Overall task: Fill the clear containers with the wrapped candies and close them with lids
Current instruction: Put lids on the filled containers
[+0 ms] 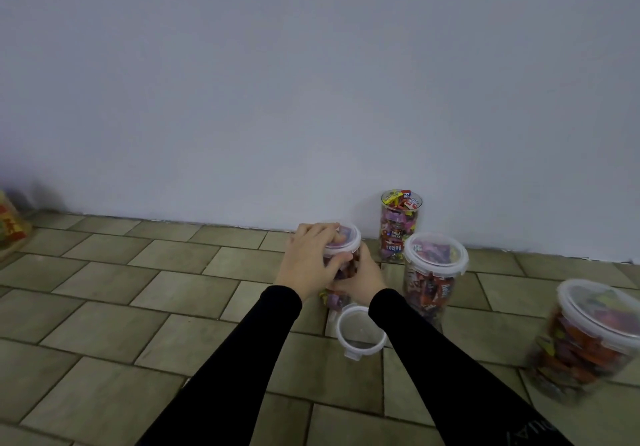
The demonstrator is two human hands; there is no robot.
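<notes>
My left hand [313,255] curled over the lid [346,237] of a candy-filled jar [341,272]; my right hand [360,281] gripped its side on the floor [138,289].

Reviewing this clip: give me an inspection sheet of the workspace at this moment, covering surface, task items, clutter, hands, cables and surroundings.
Surface: tiled floor, greenish-brown.
Job's things: held container filled, lid on; lidded container and right container filled, lids on; open container by the wall filled, no lid; spare lid lying on the floor.
Clutter: printed package at the left edge, partly out of frame.
Hands: left hand grips the held container's top; right hand holds its side.
Cables: nothing seen.
Surroundings: plain pale wall.
</notes>
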